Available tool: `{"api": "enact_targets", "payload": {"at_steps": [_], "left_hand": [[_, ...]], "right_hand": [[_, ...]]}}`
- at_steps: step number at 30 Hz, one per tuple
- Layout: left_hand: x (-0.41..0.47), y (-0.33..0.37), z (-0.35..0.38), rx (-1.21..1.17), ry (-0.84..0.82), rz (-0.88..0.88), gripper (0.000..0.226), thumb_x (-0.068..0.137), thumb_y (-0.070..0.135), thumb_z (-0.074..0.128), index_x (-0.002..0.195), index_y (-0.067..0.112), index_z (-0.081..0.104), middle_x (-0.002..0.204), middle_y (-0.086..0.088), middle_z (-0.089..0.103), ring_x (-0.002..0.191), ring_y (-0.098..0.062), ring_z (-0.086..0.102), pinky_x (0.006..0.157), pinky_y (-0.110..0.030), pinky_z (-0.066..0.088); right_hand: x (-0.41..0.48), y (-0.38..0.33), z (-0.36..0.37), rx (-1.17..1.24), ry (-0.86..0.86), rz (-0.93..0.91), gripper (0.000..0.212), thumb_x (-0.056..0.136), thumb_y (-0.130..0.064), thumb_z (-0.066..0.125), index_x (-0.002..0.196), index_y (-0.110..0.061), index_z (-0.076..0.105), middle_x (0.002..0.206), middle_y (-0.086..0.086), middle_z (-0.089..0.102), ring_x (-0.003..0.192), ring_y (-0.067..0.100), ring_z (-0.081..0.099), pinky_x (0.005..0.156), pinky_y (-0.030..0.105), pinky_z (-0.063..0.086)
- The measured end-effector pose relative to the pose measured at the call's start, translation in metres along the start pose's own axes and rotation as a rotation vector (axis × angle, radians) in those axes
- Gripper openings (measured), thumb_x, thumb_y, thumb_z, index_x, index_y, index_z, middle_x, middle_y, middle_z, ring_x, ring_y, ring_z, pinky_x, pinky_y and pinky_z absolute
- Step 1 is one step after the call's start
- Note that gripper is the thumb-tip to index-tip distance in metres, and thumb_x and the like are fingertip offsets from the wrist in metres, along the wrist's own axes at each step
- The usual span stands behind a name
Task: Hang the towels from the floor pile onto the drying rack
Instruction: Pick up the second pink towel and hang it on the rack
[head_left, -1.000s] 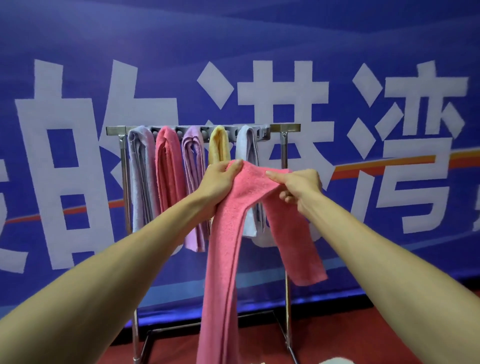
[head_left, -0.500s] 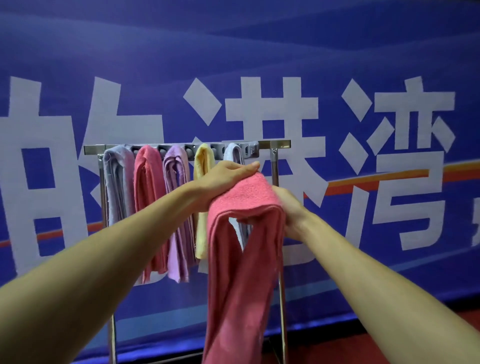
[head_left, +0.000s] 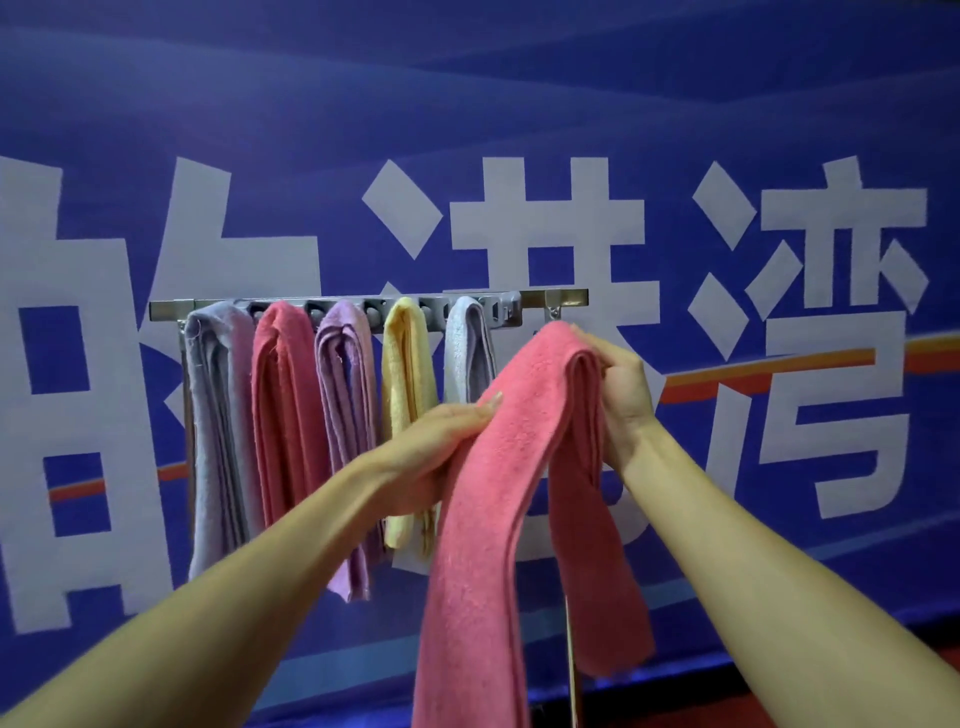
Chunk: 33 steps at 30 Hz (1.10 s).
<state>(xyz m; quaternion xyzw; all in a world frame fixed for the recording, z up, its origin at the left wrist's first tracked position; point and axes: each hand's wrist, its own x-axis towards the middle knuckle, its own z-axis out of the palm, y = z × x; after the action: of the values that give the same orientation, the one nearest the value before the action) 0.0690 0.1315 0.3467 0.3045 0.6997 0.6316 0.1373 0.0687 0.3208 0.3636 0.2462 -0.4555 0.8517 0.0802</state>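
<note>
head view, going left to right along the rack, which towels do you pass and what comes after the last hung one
lavender-grey towel → hung pink towel → purple towel → yellow towel → light grey towel → held pink towel → right hand

Arms outstretched, left hand (head_left: 436, 447) and right hand (head_left: 626, 400) gripping pink towel (head_left: 488, 545)

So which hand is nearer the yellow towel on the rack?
Left. The left hand overlaps the yellow towel in view; the right hand grips the carried pink towel well off to its right.
</note>
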Motion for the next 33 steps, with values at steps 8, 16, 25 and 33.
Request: {"api": "enact_targets", "payload": {"at_steps": [8, 16, 25, 33], "left_hand": [[0.059, 0.014, 0.014, -0.198, 0.082, 0.195, 0.033, 0.098, 0.03, 0.047, 0.116, 0.006, 0.061, 0.085, -0.008, 0.067, 0.065, -0.016, 0.065, 0.066, -0.029, 0.056], [0.141, 0.046, 0.011, -0.418, 0.252, 0.219, 0.024, 0.101, 0.032, 0.046, 0.106, 0.017, 0.063, 0.073, -0.003, 0.069, 0.051, -0.011, 0.063, 0.046, -0.021, 0.049], [0.201, 0.061, -0.052, -0.319, 0.469, 0.287, 0.024, 0.094, 0.03, 0.054, 0.105, 0.013, 0.067, 0.081, -0.01, 0.067, 0.061, -0.02, 0.059, 0.059, -0.031, 0.05], [0.233, 0.02, -0.052, 0.359, 0.911, 0.425, 0.032, 0.101, 0.027, 0.036, 0.107, 0.009, 0.061, 0.107, -0.008, 0.066, 0.102, -0.024, 0.061, 0.093, -0.038, 0.047]], "right_hand": [[0.033, -0.029, -0.013, -0.055, 0.075, -0.07, 0.071, 0.101, -0.02, 0.036, 0.033, -0.014, 0.056, 0.038, -0.004, 0.049, 0.034, 0.01, 0.049, 0.041, 0.013, 0.041], [0.093, -0.036, -0.032, -0.105, 0.164, -0.103, 0.066, 0.097, -0.019, 0.041, 0.032, -0.017, 0.051, 0.038, -0.003, 0.046, 0.034, 0.01, 0.045, 0.04, 0.014, 0.038], [0.173, -0.026, -0.044, -0.275, 0.157, -0.004, 0.05, 0.099, -0.014, 0.043, 0.05, -0.009, 0.052, 0.036, -0.001, 0.047, 0.028, 0.008, 0.043, 0.033, 0.015, 0.035], [0.211, 0.009, -0.048, -0.289, 0.309, 0.066, 0.021, 0.09, -0.025, 0.06, 0.092, -0.006, 0.07, 0.083, 0.016, 0.07, 0.068, 0.028, 0.065, 0.058, 0.033, 0.056]]}}
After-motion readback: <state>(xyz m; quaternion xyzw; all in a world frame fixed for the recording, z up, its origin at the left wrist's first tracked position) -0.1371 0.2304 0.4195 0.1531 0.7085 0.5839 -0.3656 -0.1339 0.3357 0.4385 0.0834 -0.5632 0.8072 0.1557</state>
